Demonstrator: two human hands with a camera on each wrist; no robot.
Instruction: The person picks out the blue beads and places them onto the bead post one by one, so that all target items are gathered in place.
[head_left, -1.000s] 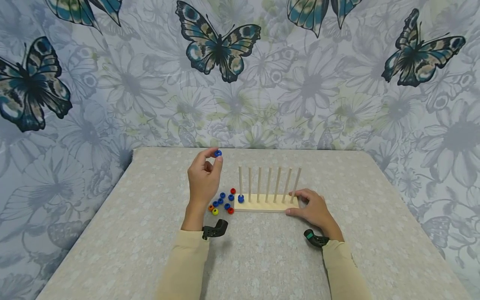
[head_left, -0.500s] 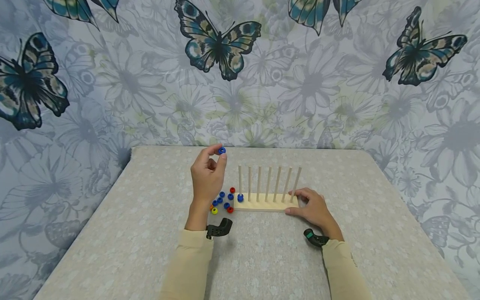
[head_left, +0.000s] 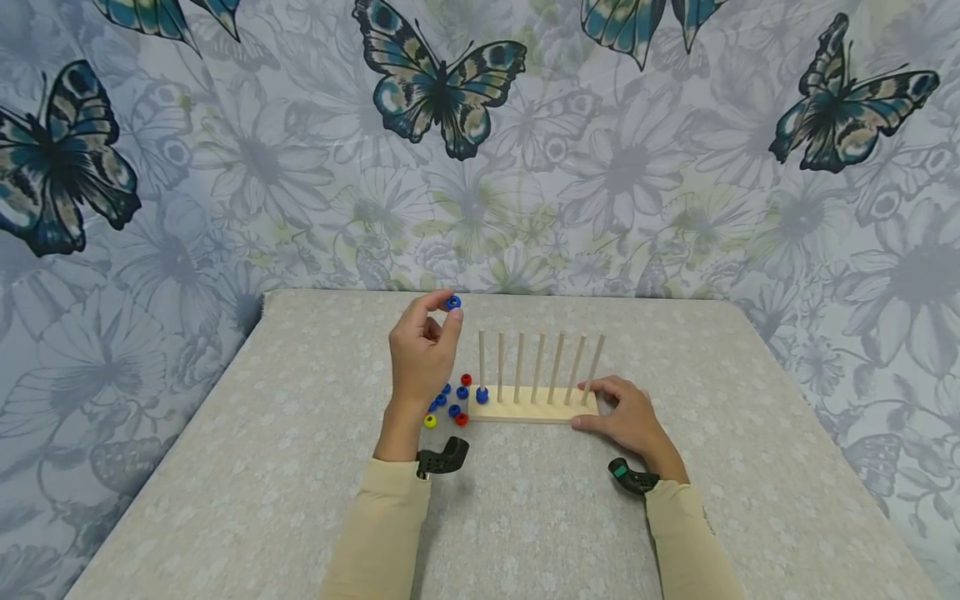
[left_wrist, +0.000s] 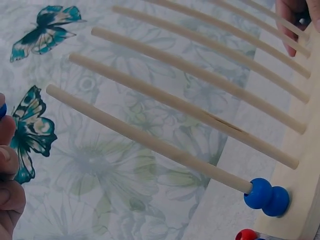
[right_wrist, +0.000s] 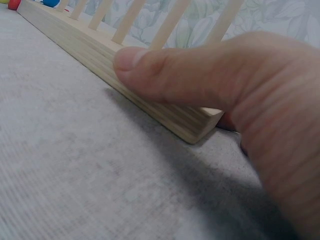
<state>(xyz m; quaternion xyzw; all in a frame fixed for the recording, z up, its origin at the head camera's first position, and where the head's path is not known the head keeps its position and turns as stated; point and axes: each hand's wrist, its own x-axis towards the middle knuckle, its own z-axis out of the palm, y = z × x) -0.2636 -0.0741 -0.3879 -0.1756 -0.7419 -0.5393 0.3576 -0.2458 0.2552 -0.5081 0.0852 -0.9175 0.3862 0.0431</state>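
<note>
Thumb and forefinger of my left hand (head_left: 420, 354) pinch a blue bead (head_left: 453, 302), held up to the left of the pegs' tops. In the left wrist view only the edge of that bead (left_wrist: 2, 110) shows. A wooden base (head_left: 536, 410) carries a row of upright pegs (left_wrist: 150, 140). Two blue beads (left_wrist: 267, 196) sit stacked at the bottom of the leftmost peg. My right hand (head_left: 626, 417) grips the base's right end, its thumb (right_wrist: 165, 72) along the front side and its other fingers mostly hidden behind.
Loose beads lie by the base's left end: several blue beads (head_left: 454, 411), two red beads (head_left: 461, 419) and a yellow bead (head_left: 431, 422). My left wrist partly covers this group. A patterned cloth (head_left: 540, 517) covers the table, and a butterfly-print wall covering (head_left: 480, 225) rises behind.
My left hand has moved a little to the right with the blue bead, closer to the leftmost peg, and now hides the orange bead. The right hand stays on the base.
</note>
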